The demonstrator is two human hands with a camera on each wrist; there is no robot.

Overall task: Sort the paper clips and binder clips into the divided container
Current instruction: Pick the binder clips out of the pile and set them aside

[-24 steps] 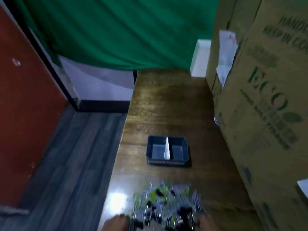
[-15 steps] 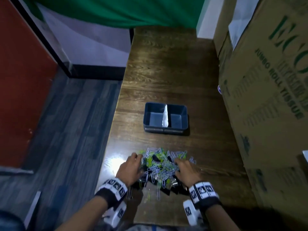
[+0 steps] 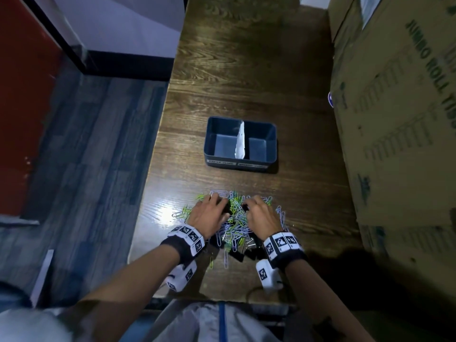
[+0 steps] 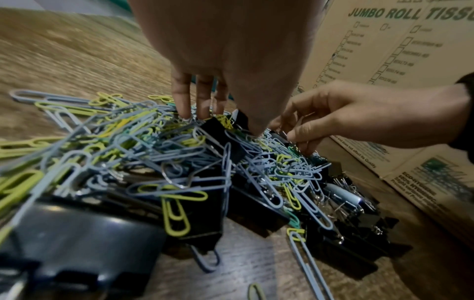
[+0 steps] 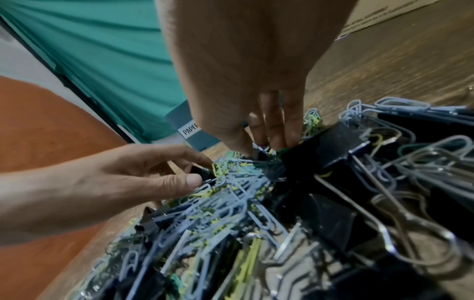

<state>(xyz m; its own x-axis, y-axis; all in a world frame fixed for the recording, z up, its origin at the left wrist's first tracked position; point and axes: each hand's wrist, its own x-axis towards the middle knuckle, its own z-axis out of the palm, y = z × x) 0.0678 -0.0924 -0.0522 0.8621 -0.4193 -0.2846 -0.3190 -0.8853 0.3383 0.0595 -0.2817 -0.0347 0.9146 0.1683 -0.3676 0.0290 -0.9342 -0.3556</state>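
Your left hand (image 3: 206, 215) and right hand (image 3: 262, 215) both sit on the pile of paper clips (image 3: 233, 227) and black binder clips (image 3: 249, 253), low in the middle of the head view, on the wooden table (image 3: 246, 70). Your left fingers (image 4: 180, 97) reach down almost straight, their tips touching the clips; whether they pinch one, you cannot tell. Your right fingertips (image 5: 277, 130) dig into the heap beside a black binder clip; their hold is hidden too. The divided container (image 3: 240, 162) stands above the pile in the frame, apart from it, a white divider (image 3: 240, 141) between its two compartments. A cardboard box (image 3: 394, 119) fills the right side.
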